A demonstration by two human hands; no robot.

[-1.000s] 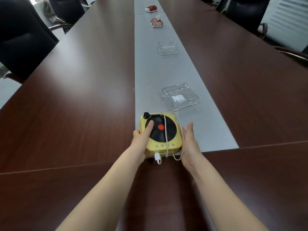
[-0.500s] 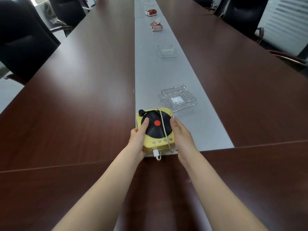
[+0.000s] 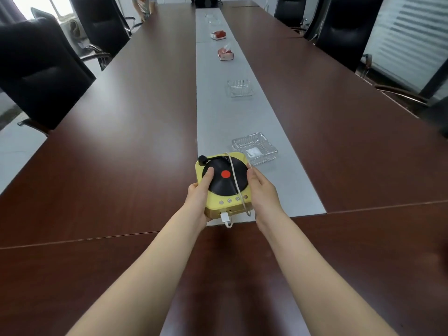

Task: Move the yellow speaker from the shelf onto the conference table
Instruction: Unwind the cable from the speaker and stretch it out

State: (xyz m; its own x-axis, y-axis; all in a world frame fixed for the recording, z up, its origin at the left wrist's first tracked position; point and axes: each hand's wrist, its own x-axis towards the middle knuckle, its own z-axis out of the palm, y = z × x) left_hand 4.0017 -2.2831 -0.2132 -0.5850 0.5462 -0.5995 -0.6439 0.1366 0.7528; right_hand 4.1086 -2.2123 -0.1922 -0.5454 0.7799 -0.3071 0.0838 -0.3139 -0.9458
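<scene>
The yellow speaker (image 3: pixel 224 187) is a small box shaped like a record player, with a black disc and a red dot on top. A white cable (image 3: pixel 232 180) is draped over it and a white plug sticks out of its near side. It rests on the grey centre strip of the dark brown conference table (image 3: pixel 121 146), near the strip's near end. My left hand (image 3: pixel 200 192) grips its left side, thumb on the disc. My right hand (image 3: pixel 263 190) holds its right side, fingers along the edge.
A glass ashtray (image 3: pixel 254 147) sits just beyond the speaker, almost touching it. Farther along the strip lie a second ashtray (image 3: pixel 240 88) and two red-and-white tissue boxes (image 3: pixel 225 54). Black office chairs (image 3: pixel 41 76) line both sides. A person stands at the far left end.
My right hand closed in from beside the speaker onto its right edge. The speaker slid slightly forward, closer to the ashtray. The view has tilted up, showing more of the room.
</scene>
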